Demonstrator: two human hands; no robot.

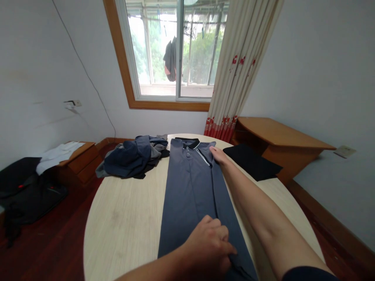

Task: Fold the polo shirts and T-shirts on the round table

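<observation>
The table [123,218] is round and pale. On its middle lies the grey shirt [187,195], long and narrow, with the collar [194,144] at the far end. The bag [32,195] is at far left, beyond the table. The pile of clothes [131,156] is just left of the shirt; the black cloth [252,160] is to its right, past the right forearm [252,195]. The left hand [209,242] curls on the shirt's near part; the right hand [218,153] touches its shoulder edge. I cannot tell if either grips cloth. The bag's red mark [20,186] is too small to read.

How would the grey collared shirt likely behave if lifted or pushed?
Lifted, the grey shirt would probably droop, being thin-looking cloth. Its folded-in side might fall open, since no fastening shows there. Pushed, it may wrinkle rather than roll, as it lies flat along the table.
</observation>
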